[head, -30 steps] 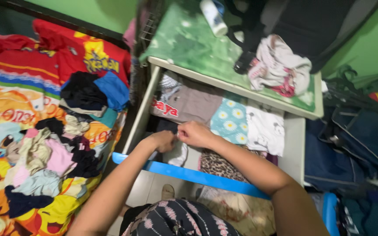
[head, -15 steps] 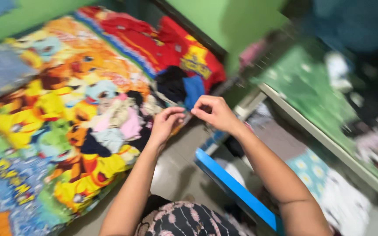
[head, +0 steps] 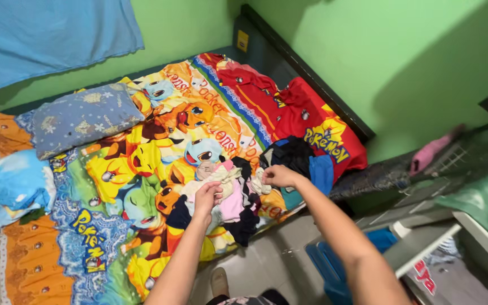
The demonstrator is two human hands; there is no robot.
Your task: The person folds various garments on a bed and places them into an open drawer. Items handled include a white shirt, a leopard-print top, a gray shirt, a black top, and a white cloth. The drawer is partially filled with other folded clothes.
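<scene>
1 head-worn camera, looks steeply down and forward from standing height over the person's own forearms. Faces the bright cartoon-print bedsheet (head: 142, 164) on the floor mattress and the green painted wall (head: 368, 51). Mid-range, no 2nd view to overlap.

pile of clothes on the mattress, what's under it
The pile of clothes lies on a cartoon-print bedsheet. Both hands, left and right, touch it. The sheet directly beneath is covered.

light: bright, even | shadow: broad, on green wall (head: 425, 73) upper right | focus: sharp, no blur
</scene>
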